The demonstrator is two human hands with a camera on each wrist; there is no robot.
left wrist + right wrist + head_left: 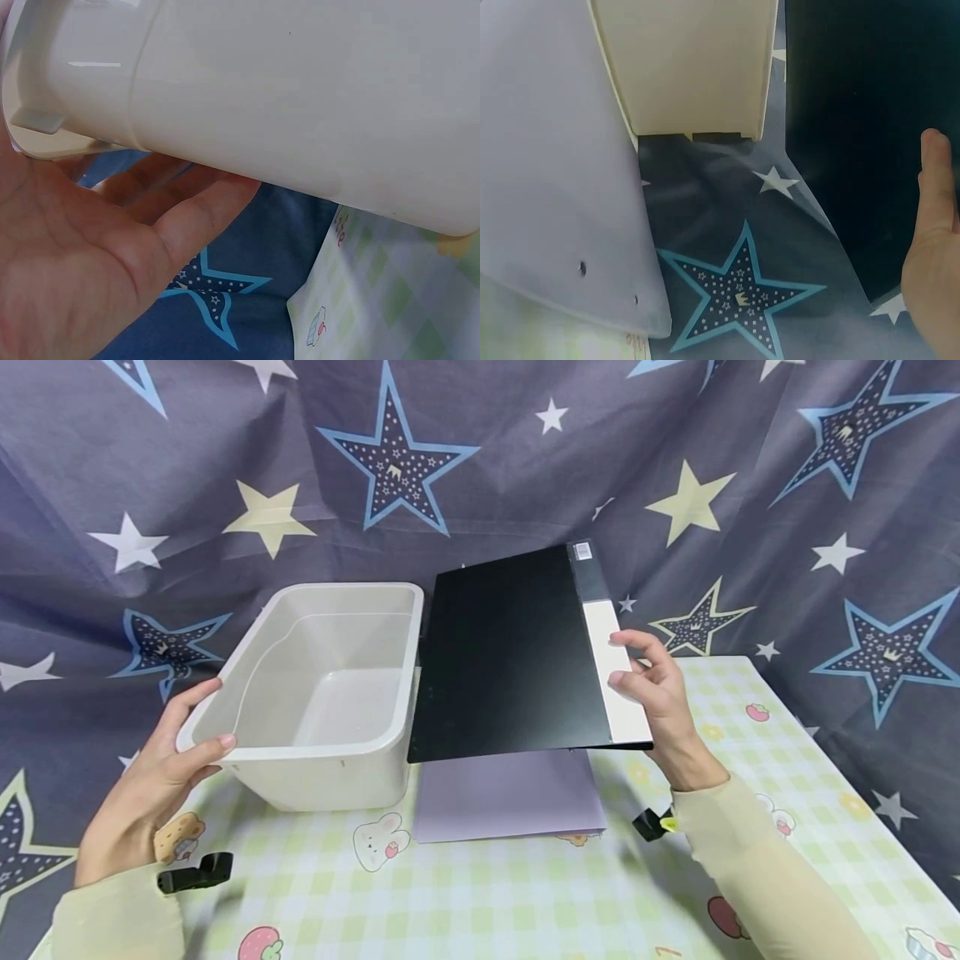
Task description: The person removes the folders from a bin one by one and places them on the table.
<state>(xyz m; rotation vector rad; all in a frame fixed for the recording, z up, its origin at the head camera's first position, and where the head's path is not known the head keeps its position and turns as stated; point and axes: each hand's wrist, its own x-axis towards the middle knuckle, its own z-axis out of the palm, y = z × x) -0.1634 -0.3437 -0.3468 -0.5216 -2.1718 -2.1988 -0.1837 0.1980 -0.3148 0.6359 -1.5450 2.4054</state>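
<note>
My left hand (161, 760) grips the near-left rim of a white plastic tub (315, 777), thumb on the rim's front and fingers along its side. In the left wrist view the fingers (202, 217) lie against the tub's outer wall. A black file folder (510, 660) with a white spine label is in my right hand (656, 697), held by the spine. It is raised and tilted, its left edge beside the tub's right wall. Under it lies a lavender folder (510, 802) on the table, its back part hidden by the black one.
The table (420, 902) has a green checked cloth with cartoon prints. A dark curtain (510, 468) with stars hangs right behind the tub and folders. Black wrist straps (197, 872) stick out below each hand.
</note>
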